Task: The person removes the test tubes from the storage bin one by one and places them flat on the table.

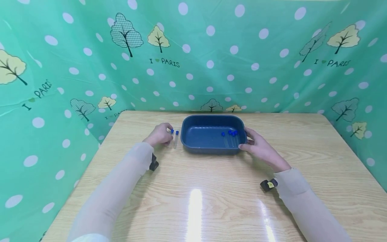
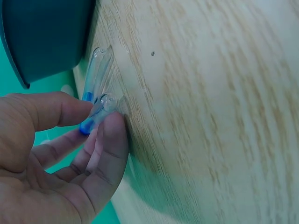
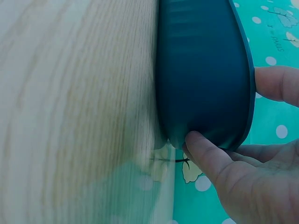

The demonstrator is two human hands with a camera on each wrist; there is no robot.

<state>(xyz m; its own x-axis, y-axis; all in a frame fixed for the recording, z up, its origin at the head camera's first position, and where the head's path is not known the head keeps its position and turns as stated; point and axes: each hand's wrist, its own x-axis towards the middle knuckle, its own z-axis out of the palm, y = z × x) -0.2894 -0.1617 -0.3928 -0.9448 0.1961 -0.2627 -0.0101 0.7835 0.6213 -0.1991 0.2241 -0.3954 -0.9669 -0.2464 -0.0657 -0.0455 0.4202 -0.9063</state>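
Note:
My left hand (image 1: 160,135) is left of the blue plastic bin (image 1: 193,147), pinching a clear test tube (image 2: 106,103) with a blue cap between thumb and fingers, low over the table. A second blue-capped test tube (image 1: 175,141) lies on the wood just right of that hand, between it and the bin. On the bin's right end, my right hand (image 1: 258,145) grips the wall, thumb at the rim and fingers against the outer side (image 3: 205,84). Several blue-capped test tubes (image 1: 232,138) lie inside the bin, toward its right end.
The bin stands near the back edge of the wooden table (image 1: 223,188). Behind and to the sides hangs a green dotted cloth (image 1: 211,50) with printed trees. Black wrist cameras are strapped at both sleeves.

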